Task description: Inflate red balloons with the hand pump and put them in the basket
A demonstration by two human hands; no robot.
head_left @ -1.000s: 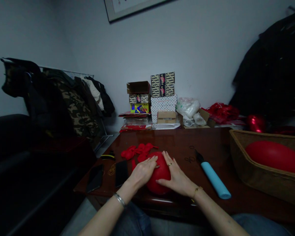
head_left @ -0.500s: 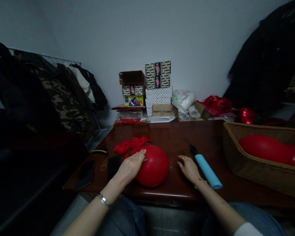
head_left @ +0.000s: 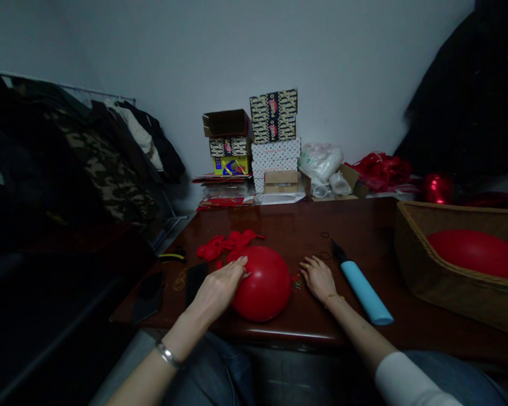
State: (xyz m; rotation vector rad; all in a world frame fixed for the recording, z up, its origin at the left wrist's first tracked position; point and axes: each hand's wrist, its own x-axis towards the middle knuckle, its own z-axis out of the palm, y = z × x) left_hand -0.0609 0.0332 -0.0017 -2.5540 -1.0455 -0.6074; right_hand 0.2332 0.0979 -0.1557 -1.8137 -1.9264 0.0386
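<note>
Holding red balloon point(head_left: 263, 287), left hand point(head_left: 221, 285) curled, right hand point(head_left: 319, 280) loosely spread

Home or office, unclear which; hanging clothes point(head_left: 99, 163), stacked boxes point(head_left: 276, 158), polished table point(head_left: 296, 223).

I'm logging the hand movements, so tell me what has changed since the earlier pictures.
The right hand has let go of the red balloon and moved right, to the tabletop between that balloon and the blue pump. The left hand stays on the balloon's left side. The pump and the wicker basket have stayed put.
</note>
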